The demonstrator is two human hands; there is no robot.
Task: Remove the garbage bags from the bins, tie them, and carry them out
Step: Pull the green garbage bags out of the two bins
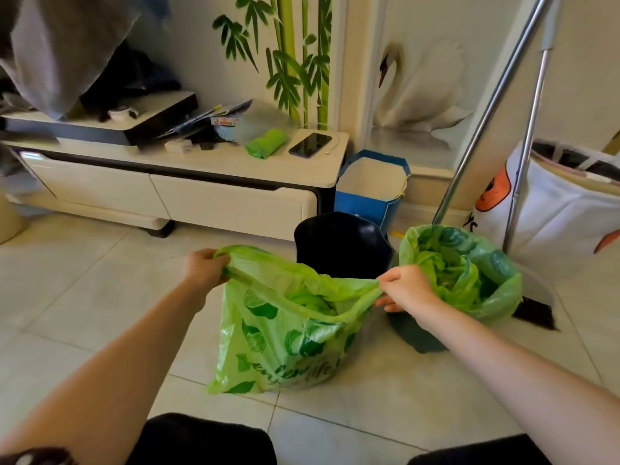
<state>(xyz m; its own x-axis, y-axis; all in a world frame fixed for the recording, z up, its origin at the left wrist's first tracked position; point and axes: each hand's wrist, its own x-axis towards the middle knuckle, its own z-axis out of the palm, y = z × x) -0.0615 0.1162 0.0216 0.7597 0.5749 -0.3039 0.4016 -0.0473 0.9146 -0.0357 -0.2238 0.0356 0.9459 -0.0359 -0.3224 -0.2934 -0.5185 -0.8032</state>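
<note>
Green printed plastic garbage bag [285,333] is already out of its bin and sitting on the pale tiled floor [84,297], bottom resting on the tiles, mouth pulled wide open between both hands. Left hand [203,268] has a bunched fistful of the rim on the far left side, right hand [407,288] pinches the opposite edge of the rim, so the hands are well apart with the plastic stretched taut between them. Just behind it is the empty black plastic bin [342,245], and beside that, right by the right hand, a second dark bin [419,333] with its own green liner [466,263] still fitted over the rim, so that one's not done yet. What worries me: this film looks really thin, and the right hand's grip is only a pinch, so I'd guess the rim could slip out or tear if it gets yanked hard while gathering it for the knot. If the bag gets lifted before it's tied, whatever's inside could tip out onto the tiles. Also the metal broom pole [486,112] is leaning right next to the second bin, so reaching over there could knock it down.
</note>
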